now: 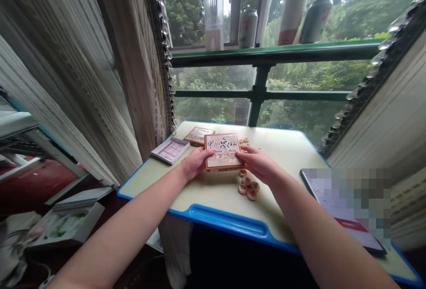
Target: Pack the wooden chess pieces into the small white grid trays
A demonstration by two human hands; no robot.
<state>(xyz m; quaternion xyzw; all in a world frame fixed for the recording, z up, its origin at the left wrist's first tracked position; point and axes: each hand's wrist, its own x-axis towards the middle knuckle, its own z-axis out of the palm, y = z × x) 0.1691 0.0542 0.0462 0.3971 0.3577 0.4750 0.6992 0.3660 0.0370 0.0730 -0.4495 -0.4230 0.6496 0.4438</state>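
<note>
A square Chinese chess box [223, 152] with printed characters on its cover is held up over the table, tilted toward me. My left hand [195, 163] grips its left edge, thumb on the cover. On the opposite edge, my right hand [258, 161] closes around the box with its thumb on top. Several round wooden chess pieces [249, 186] lie on the table just below the box. A few more pieces [244, 140] show behind it, partly hidden. Whether the box holds anything inside cannot be seen.
The cream table [159, 196] has a blue rim with a pen groove [229, 222] in front. A shallow open box [171, 150] and another flat printed box [199, 135] lie at left. At right rests a tablet-like device [333, 205], partly pixelated. Cans [248, 28] stand on the window ledge.
</note>
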